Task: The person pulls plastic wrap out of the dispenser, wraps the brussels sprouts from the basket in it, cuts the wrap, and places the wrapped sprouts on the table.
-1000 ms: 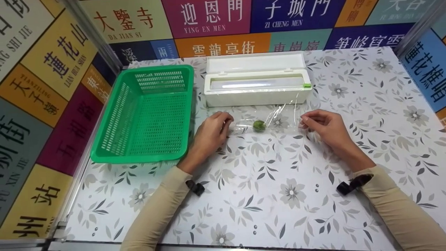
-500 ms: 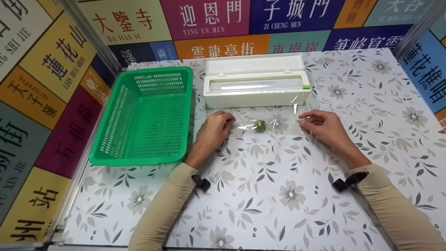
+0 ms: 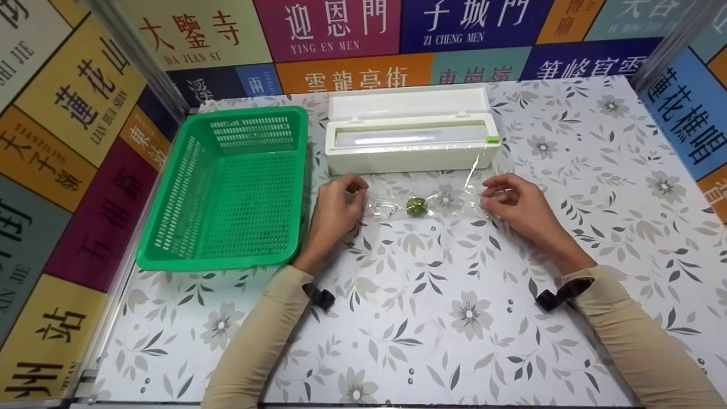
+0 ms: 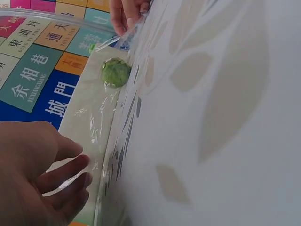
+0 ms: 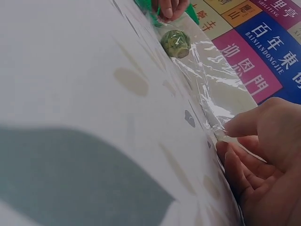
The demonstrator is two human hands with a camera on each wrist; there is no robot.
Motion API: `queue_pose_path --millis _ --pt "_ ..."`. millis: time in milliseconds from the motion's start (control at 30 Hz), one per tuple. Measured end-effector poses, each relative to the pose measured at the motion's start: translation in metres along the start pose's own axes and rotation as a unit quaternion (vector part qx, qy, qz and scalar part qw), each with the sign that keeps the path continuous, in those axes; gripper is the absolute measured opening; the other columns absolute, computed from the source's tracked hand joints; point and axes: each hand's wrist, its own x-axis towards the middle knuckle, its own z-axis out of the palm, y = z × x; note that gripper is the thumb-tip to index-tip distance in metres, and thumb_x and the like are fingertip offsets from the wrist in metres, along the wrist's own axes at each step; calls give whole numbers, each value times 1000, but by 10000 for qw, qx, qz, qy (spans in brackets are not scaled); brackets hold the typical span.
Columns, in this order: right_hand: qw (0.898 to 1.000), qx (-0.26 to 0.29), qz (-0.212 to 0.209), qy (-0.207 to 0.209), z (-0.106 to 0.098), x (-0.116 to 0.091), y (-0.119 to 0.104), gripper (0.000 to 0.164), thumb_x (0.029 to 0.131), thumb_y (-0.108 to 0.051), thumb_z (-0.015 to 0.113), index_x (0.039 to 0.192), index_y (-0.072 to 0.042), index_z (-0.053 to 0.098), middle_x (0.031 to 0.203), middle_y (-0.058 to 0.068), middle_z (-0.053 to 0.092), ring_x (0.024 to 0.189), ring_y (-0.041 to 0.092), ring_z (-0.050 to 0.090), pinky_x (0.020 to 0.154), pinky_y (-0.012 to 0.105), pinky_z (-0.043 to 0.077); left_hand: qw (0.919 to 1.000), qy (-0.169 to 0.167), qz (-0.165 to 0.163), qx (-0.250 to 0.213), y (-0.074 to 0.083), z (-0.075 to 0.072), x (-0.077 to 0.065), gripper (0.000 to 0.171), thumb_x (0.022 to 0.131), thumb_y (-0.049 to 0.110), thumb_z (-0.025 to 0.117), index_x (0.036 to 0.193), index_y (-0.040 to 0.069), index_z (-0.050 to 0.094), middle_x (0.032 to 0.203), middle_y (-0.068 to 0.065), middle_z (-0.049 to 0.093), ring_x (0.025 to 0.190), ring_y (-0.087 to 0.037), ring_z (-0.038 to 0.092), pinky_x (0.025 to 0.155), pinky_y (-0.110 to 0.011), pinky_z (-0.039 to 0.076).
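A small green Brussels sprout (image 3: 416,207) sits at the clear cling film (image 3: 451,199), which runs down from the white dispenser box (image 3: 412,156). In the right wrist view, its cut stem end (image 5: 181,52) shows through the film. At the film's left end is my left hand (image 3: 339,204), with thumb and fingertips apart and the fingers loosely bent in the left wrist view. My right hand (image 3: 522,207) pinches the other end of the film between thumb and forefinger, seen close up in the right wrist view.
The dispenser's lid (image 3: 409,103) stands raised at the back, with a green slider (image 3: 492,140) at the box's right end. Left of my left hand lies a green plastic basket (image 3: 250,199). A patterned cloth (image 3: 443,341) covers the table; printed panels (image 3: 341,28) wall it.
My left thumb and fingers have parted at the film's edge. The film beside the sprout has shifted and creased differently. The whole head view has moved slightly, with the basket and box unmoved.
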Motion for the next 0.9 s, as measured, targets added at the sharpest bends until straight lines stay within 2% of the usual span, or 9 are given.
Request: queue_pose_path --millis 67,133,233,333,433,533,733,833,900 --pt "10000 51 -28 -52 0 0 0 45 99 -14 80 139 -4 64 126 16 70 95 9 69 80 14 57 9997 244 14 16 2 0 1 8 96 0 71 99 3 78 98 -12 81 96 -27 75 91 -40 61" --pt "9999 109 -71 -94 0 -1 -1 45 99 -13 79 140 -4 63 126 15 70 96 9 69 80 14 57 9996 182 191 27 8 1 2 8 97 1 72 101 3 78 100 -12 81 98 -27 75 93 -39 61" --pt "9997 118 -194 -120 -2 -1 -2 44 100 -11 76 141 -2 63 125 14 70 95 7 69 79 14 56 9959 -517 725 160 25 7 3 10 99 9 76 108 6 79 109 -9 81 106 -25 75 99 -37 60" --pt "9995 91 -278 -128 -3 -1 -2 43 101 -12 74 141 -1 62 123 12 71 95 5 69 78 14 57 9817 -1344 1252 512 42 19 3 20 98 21 82 115 10 79 118 -5 78 116 -23 72 103 -35 59" --pt "9995 126 -252 -144 -4 -1 -3 43 102 -13 74 142 -2 62 122 11 71 94 5 70 76 16 58 9682 -1704 1543 990 53 34 4 23 96 25 85 115 14 78 122 -2 75 119 -21 68 102 -33 58" --pt "9995 149 -168 -208 -3 -2 -4 46 103 -14 74 145 -3 60 124 12 71 96 7 70 77 17 58 9636 -1780 1557 1246 59 45 6 18 95 17 84 110 15 76 117 -1 72 115 -19 67 98 -30 59" --pt "9984 419 -127 -360 -4 -2 -5 48 104 -16 73 147 -4 57 127 12 69 99 12 72 75 20 59 9687 -1890 1262 1002 59 47 7 15 95 7 81 108 13 77 109 -3 72 106 -19 68 94 -28 60" --pt "9982 376 -389 -252 -5 -2 -7 47 105 -12 70 149 -3 56 131 12 66 98 13 69 71 20 57 9702 -1986 1140 798 58 45 8 15 95 8 81 109 13 78 108 -3 74 107 -19 68 95 -28 60" --pt "9968 37 -786 111 -3 -1 -11 48 102 -9 70 148 -6 58 134 12 64 100 13 63 72 19 51 9709 -2044 1058 669 57 44 8 14 96 8 81 109 13 79 109 -2 75 107 -18 68 96 -27 60"
